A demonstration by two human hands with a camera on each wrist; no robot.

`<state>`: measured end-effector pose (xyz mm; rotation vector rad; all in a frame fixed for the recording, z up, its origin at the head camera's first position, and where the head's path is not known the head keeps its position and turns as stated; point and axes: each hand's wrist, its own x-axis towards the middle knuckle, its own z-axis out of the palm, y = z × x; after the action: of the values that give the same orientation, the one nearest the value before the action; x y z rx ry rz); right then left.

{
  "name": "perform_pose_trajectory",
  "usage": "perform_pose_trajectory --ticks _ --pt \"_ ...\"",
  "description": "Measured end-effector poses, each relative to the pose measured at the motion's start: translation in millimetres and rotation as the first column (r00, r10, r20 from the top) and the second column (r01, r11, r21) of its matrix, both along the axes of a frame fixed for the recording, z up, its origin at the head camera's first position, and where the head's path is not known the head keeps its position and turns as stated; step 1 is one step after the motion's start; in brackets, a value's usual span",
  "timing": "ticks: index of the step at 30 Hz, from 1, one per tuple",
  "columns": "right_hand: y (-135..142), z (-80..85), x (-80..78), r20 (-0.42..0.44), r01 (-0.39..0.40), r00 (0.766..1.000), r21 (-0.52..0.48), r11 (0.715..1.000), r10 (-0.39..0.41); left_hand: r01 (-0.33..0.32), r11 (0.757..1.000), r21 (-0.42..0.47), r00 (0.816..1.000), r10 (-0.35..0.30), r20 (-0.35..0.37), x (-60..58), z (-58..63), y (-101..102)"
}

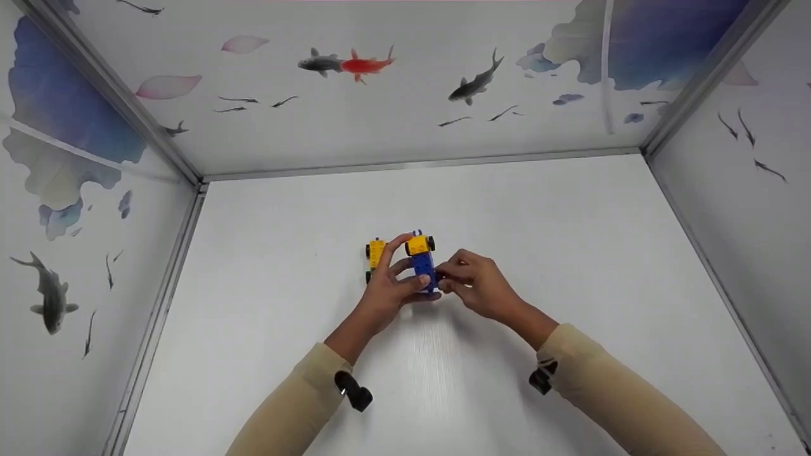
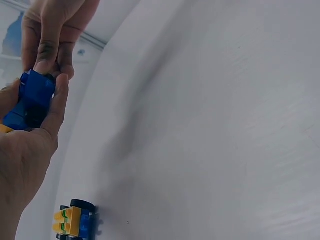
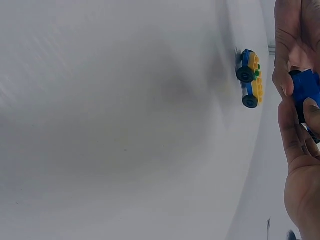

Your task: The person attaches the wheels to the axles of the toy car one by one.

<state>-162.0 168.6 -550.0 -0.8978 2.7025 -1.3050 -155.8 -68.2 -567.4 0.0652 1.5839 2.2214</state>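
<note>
Between the hands is a blue and yellow toy building-block car (image 1: pixel 422 263) with black wheels, its yellow end pointing away. My left hand (image 1: pixel 389 288) grips it, thumb across the blue body and fingers spread along the sides. From the right, my right hand (image 1: pixel 478 282) pinches a small dark wheel-like part at the car's blue end; fingertips mostly cover that part. The left wrist view shows the blue body (image 2: pixel 37 92) held up above the table. A second blue and yellow block car (image 2: pixel 72 220) stands on its wheels beyond my left hand.
The white tabletop (image 1: pixel 253 272) is bounded by a back wall (image 1: pixel 405 120) and side walls printed with fish and petals. Metal strips (image 1: pixel 418 164) edge the table. Black wrist cameras (image 1: pixel 355 391) sit on both beige sleeves.
</note>
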Motion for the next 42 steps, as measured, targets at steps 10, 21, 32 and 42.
perform_pose_trajectory --ticks 10,21,32,42 --pt "-1.5 -9.4 -4.7 0.146 -0.001 0.989 -0.030 1.000 0.005 -0.001 0.999 -0.046 1.000 0.002 0.022 -6.2 -5.9 -1.4" --pt "-9.3 -5.7 -11.3 0.064 0.030 0.997 0.059 0.998 -0.034 -0.019 0.985 -0.174 0.999 0.027 0.044 -12.5 -7.6 -2.0" --pt "-18.1 -10.1 -22.7 0.074 -0.016 0.997 0.173 0.985 0.003 0.027 0.977 -0.210 0.999 -0.019 0.042 -15.1 -11.1 -1.6" --pt "-16.7 -18.5 -37.2 0.079 -0.007 0.997 0.205 0.979 -0.009 0.009 0.971 -0.241 1.000 -0.003 0.024 -11.7 -11.3 -5.2"
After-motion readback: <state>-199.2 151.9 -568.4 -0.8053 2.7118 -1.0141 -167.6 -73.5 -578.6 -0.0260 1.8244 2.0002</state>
